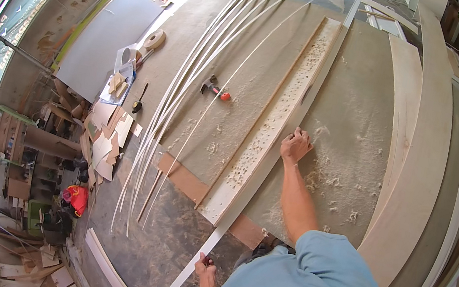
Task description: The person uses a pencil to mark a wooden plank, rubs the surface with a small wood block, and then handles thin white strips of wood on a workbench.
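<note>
A long pale strip [189,272] runs diagonally across the work table and sticks out past its near edge. At that near end my left hand [205,267] is closed on the strip's right edge, fingertips partly hidden. Farther up, my right hand [297,146] rests beside the strip's right edge with its fingers curled together; what they hold, if anything, is hidden. Left of the strip, alongside it, lies a long narrow white board [271,123] dotted with many dark holes or spots and edged in brown.
Left of the board lie a claw hammer [216,89], several thin white strips [193,71], a screwdriver [140,99] and a tape roll [154,40]. Shavings [349,180] litter the table [356,103]. Curved wooden panels [419,161] stand at right; offcuts [101,147] pile up at left.
</note>
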A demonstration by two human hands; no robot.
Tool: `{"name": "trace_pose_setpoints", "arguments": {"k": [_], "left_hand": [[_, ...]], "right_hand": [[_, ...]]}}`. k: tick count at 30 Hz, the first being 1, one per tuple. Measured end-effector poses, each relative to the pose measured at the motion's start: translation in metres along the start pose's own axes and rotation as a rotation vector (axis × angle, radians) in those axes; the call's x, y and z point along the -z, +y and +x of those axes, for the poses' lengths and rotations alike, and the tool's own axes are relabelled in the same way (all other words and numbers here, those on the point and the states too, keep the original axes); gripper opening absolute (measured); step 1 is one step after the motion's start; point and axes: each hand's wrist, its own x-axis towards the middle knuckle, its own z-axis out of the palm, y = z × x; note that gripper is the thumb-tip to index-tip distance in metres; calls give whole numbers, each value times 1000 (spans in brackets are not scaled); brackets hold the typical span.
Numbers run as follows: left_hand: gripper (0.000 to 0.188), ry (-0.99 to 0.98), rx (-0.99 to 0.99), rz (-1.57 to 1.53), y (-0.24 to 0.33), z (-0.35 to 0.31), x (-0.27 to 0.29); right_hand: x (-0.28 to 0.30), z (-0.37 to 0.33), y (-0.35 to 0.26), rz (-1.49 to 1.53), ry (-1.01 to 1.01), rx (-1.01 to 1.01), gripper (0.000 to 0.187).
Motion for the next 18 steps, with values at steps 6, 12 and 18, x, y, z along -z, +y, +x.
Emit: {"name": "trace_pose_setpoints", "arguments": {"k": [6, 12, 18], "left_hand": [[18, 116, -3, 26, -3, -19, -37], [18, 147, -16, 72, -4, -12, -35], [21, 43, 23, 114, -6, -15, -38]], "right_hand": [[-5, 16, 2, -23, 30, -9, 23], [6, -46, -10, -80, 18, -43, 23], [7, -56, -7, -38, -42, -57, 22]]}}
